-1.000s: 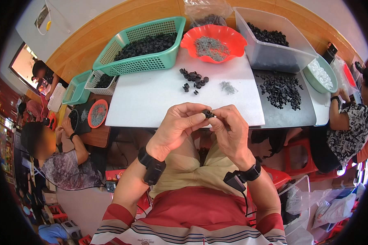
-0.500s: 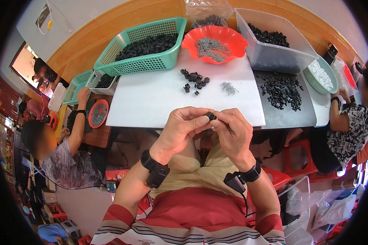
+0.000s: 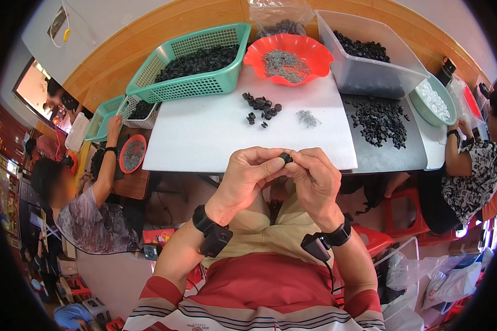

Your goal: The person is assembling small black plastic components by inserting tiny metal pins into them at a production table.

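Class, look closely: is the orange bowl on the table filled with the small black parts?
No: the orange bowl holds a heap of thin grey metal pieces.

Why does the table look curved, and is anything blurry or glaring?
Head view: the fisheye lens bows the white table edges and leaves black corners; light is even, with no harsh glare; the small black part between both hands stays sharp; only a co-worker's face at left is blurred.

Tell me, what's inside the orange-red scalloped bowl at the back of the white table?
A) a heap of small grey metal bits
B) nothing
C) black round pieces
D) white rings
A: the orange-red bowl holds a heap of thin grey metal bits, not black or white pieces.
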Motion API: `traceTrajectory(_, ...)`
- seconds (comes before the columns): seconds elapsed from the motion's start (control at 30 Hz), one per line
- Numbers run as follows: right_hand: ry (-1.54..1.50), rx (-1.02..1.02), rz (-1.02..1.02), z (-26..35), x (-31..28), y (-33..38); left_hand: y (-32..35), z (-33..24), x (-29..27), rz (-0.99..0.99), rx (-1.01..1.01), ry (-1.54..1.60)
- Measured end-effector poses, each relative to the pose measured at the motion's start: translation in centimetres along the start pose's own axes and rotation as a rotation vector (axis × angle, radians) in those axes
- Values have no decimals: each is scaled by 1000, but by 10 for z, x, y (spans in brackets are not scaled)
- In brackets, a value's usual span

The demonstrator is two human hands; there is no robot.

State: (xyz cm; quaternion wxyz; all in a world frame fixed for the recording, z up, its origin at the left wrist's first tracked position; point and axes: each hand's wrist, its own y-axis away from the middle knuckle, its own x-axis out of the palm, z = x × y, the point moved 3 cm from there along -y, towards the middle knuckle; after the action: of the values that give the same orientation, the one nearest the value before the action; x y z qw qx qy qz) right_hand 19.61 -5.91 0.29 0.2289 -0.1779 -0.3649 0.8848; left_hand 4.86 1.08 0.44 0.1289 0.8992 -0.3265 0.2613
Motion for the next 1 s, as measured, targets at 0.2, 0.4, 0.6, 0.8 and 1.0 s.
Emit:
traceTrajectory(0.2,-33,28,24,0,-1,1,2,2,0,-2,23,-8)
traceTrajectory(0.4,-16,51,53,1,-4,0,5,-3,7,5,40,-57)
traceTrajectory(0.6,-61,110,72,0,-6,1,7,-2,5,12,40,-128)
traceTrajectory(0.8,-52,118,42,-6,-8,3,12,6,17,-54,5,-102)
traceTrajectory(1.0,-56,60,16,-8,-9,1,18,13,27,-84,10,-40)
